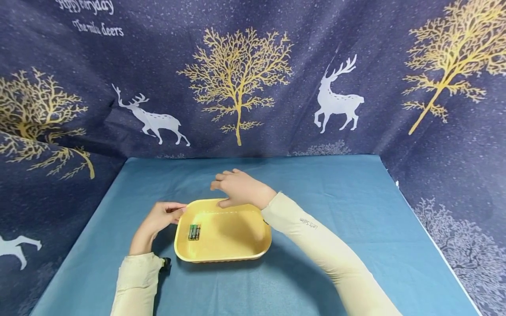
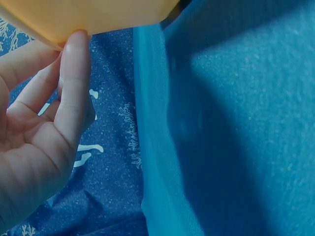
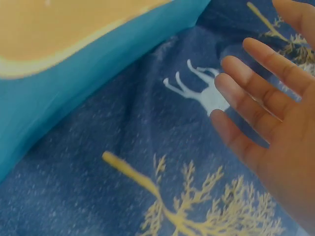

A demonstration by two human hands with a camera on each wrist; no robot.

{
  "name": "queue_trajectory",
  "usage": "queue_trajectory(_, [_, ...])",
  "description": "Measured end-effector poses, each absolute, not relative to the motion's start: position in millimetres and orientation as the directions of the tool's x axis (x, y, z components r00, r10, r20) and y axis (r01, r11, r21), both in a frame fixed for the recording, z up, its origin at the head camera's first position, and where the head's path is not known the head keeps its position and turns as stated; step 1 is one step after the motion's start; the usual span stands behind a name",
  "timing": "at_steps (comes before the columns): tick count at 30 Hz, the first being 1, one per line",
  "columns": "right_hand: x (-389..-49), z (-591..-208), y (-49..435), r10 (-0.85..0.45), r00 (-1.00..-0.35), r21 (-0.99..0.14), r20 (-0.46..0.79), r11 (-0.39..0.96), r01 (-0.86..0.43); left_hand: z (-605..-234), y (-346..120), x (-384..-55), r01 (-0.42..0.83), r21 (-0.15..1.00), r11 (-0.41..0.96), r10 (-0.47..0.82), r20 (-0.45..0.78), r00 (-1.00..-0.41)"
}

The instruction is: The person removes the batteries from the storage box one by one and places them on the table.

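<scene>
A: Step in hand?

B: Seems to be steadying the yellow tray (image 1: 233, 240). Pinches the rim between thumb and fingers of the left hand (image 1: 156, 220), with the tray extending rightward from there.

A: And the right hand (image 1: 246, 188)?

B: Holds nothing. Hovers over the far rim, to the right of and beyond the left hand, fingers apart and slightly bent.

A: Batteries (image 1: 194, 232)?

B: Lie side by side inside the tray, just right of the left hand; nearer the body than the right hand, well apart from its fingers.

A: Next move?

B: Probably calls for a firm left pinch and a lowered right hand. Toward batteries or rim: cannot tell.
</scene>
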State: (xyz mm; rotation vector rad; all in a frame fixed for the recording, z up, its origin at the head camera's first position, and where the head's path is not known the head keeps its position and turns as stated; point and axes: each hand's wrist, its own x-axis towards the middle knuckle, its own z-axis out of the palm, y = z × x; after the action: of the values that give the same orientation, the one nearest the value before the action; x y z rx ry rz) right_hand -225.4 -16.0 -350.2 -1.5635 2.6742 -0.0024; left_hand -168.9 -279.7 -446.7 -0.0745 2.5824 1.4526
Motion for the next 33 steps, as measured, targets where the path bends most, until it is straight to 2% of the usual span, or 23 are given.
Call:
queue_trajectory(19, [-208, -387, -80, -0.870, -0.449, 0.032, -0.204, 0.453, -0.891, -450, -284, -171, -0.098, 0.874, 0.475, 0.083, -0.155, -0.984])
queue_trajectory(25, [-206, -401, -91, -0.846, -0.468, 0.001, -0.257, 0.483, -0.875, -450, -285, -172, -0.093, 0.873, 0.479, 0.086, -0.152, -0.985])
queue_trajectory(33, [-206, -419, -101, -0.830, -0.460, -0.021, -0.316, 0.490, -0.871, -451, -284, -171, -0.109, 0.865, 0.490, 0.070, -0.163, -0.984])
